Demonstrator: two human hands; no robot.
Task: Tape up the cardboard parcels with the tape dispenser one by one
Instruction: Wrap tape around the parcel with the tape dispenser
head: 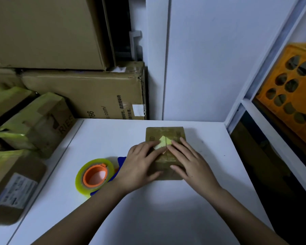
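Observation:
A small flat cardboard parcel (166, 133) lies on the white table (166, 209), a little right of centre. A loose flap of yellow-green tape (163, 141) stands up from its top. My left hand (141, 165) rests flat on the parcel's left half, fingertips at the tape flap. On the right half my right hand (189, 161) lies flat, fingers straight and pointing toward the flap. The tape dispenser (95, 175), a blue frame with an orange hub and a yellow-green roll, lies on the table just left of my left wrist, untouched.
Several taped cardboard parcels (35, 124) are piled at the left, off the table's edge. Big cartons (88, 96) stack behind them against the wall. An orange crate (293, 96) sits on a shelf at the right. A white wall panel (201, 59) closes the table's back.

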